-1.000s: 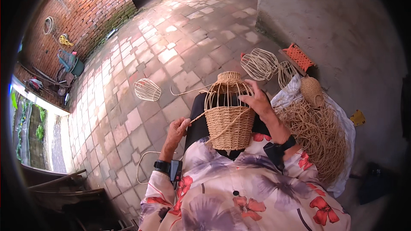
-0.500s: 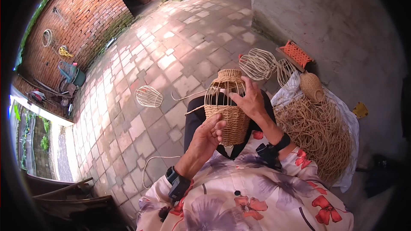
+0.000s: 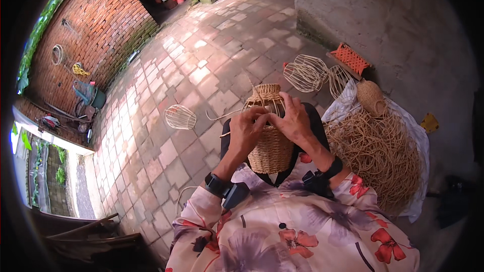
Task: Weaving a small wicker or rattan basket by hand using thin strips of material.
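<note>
A bottle-shaped woven basket (image 3: 270, 153) stands upright between my knees. Its lower body and neck are woven from tan cord, with bare ribs between them. My left hand (image 3: 246, 130) is closed in a pinch at the front of these ribs, and what its fingertips grip is hidden. My right hand (image 3: 295, 123) grips the ribs on the basket's right side, its index finger up near the neck and its thumb meeting the left fingertips. A loose cord end (image 3: 222, 116) sticks out to the left of the basket.
To the right, a heap of tan cord (image 3: 375, 158) lies on a white sheet (image 3: 416, 171), with a finished-looking woven piece (image 3: 370, 95) on top. Bare rib frames (image 3: 306, 73) lie beyond my knees; another frame (image 3: 180, 117) is at left. An orange woven stool (image 3: 350, 59) stands by the wall.
My left hand has risen from the woven lower body to the ribs and closed beside the right thumb. The right hand has shifted slightly down. The view has moved a little.
</note>
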Demonstrator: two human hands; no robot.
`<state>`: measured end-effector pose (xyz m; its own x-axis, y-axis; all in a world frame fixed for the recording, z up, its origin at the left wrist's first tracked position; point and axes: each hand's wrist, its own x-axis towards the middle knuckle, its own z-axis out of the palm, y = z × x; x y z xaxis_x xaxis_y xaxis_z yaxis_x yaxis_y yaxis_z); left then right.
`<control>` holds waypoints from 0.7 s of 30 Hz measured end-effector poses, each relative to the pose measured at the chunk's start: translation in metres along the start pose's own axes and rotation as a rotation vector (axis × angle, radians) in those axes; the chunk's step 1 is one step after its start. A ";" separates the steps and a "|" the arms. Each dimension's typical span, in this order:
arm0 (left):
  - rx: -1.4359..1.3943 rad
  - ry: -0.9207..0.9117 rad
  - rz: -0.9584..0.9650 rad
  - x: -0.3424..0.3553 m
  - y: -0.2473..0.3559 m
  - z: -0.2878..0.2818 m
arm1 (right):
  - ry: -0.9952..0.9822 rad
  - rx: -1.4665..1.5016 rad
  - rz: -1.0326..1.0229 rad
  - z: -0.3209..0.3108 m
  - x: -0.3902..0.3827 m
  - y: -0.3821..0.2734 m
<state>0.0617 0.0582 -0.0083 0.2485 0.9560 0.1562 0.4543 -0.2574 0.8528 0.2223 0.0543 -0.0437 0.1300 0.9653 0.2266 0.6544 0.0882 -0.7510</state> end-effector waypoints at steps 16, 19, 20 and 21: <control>0.146 0.075 -0.061 0.004 0.010 0.011 | -0.097 0.078 0.086 0.006 0.007 0.009; -0.115 0.106 -0.161 -0.007 -0.001 0.008 | -0.092 0.097 0.105 0.008 0.007 0.009; -0.191 0.125 -0.169 -0.012 -0.007 0.008 | -0.093 0.103 0.123 0.008 0.008 0.009; -0.192 0.125 -0.169 -0.017 -0.011 0.007 | -0.093 0.101 0.123 0.009 0.009 0.010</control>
<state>0.0586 0.0434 -0.0243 0.0701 0.9961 0.0543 0.3067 -0.0733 0.9490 0.2230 0.0656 -0.0545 0.1323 0.9884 0.0743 0.5589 -0.0125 -0.8292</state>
